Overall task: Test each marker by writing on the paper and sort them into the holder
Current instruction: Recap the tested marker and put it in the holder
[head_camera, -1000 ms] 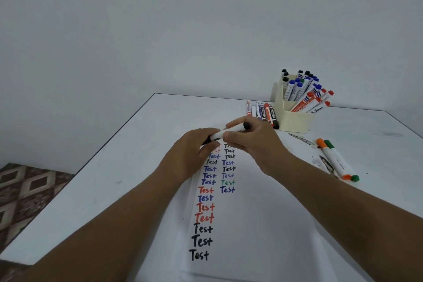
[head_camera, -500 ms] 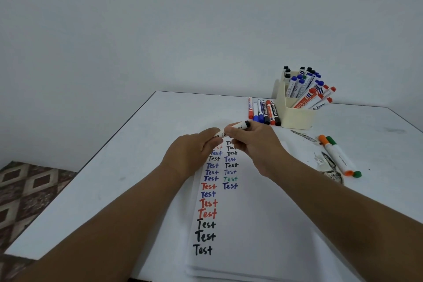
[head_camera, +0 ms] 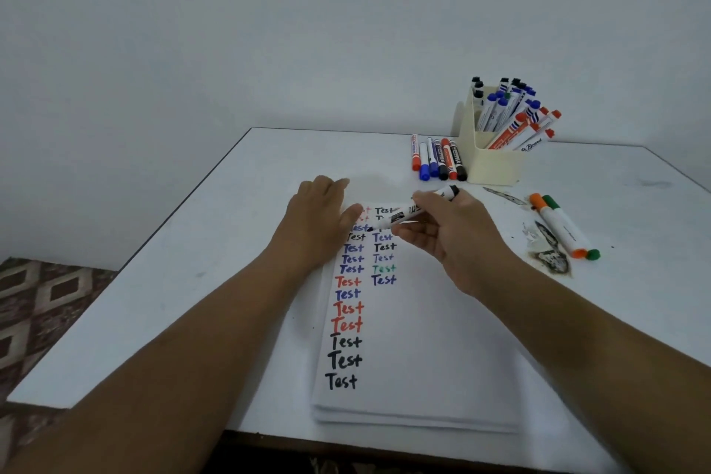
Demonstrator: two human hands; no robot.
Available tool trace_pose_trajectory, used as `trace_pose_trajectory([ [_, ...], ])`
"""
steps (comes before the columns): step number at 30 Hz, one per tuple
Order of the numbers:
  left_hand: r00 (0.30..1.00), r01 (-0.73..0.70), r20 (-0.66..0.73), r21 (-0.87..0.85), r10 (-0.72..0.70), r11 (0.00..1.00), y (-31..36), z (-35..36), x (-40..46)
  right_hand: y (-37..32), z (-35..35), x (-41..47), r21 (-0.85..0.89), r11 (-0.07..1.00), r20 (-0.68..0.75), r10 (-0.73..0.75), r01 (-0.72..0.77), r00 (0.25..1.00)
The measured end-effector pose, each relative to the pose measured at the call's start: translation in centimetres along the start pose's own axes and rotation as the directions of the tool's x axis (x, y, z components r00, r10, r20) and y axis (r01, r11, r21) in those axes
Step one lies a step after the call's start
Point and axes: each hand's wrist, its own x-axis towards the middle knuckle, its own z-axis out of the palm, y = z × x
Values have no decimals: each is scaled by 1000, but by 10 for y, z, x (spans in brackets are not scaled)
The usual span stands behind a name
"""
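My right hand pinches a white marker with a black end, held slanted with its tip low over the top rows of writing. My left hand lies flat with straight fingers on the upper left corner of the paper. Two columns of the word "Test" in black, red, blue and green run down the sheet. A cream holder at the back right is packed with several markers, blue and black caps behind, red ones in front.
Several loose markers lie in a row just left of the holder. An orange and a green marker lie to the right, beside dark stains on the white table. Patterned floor shows beyond the table's left edge.
My left hand let go of the marker's end and flattened on the paper. The right hand swung the marker tip-down toward the writing.
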Motion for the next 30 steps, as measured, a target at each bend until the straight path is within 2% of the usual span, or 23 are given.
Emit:
trace_pose_trajectory([
  [8,978,2,209,116,-27,993,-7,6,7,12,1,-22,-38,999,30,19,-18,999],
  [11,991,2,134,76,-12,997,-7,4,4,12,-3,-25,5,1000,50,-31,31,998],
  [14,991,124,54,38,-126,992,-4,-3,-1,15,-10,-27,-38,995,91,-92,96,992],
  [18,949,271,132,117,-285,956,-7,-5,-7,27,-15,-31,-95,983,106,-145,155,984],
  [22,965,171,172,166,-199,971,-12,-13,-25,37,-17,-32,-238,938,147,-222,252,964],
  [24,964,179,167,156,-205,971,-13,-15,-29,39,-17,-33,-308,908,174,-240,284,955],
  [26,970,154,153,227,-191,962,-14,-12,-28,40,-16,-34,-355,884,188,-252,305,949],
  [30,954,153,203,306,-221,940,-18,-5,-23,42,-17,-36,-372,867,182,-283,332,942],
])
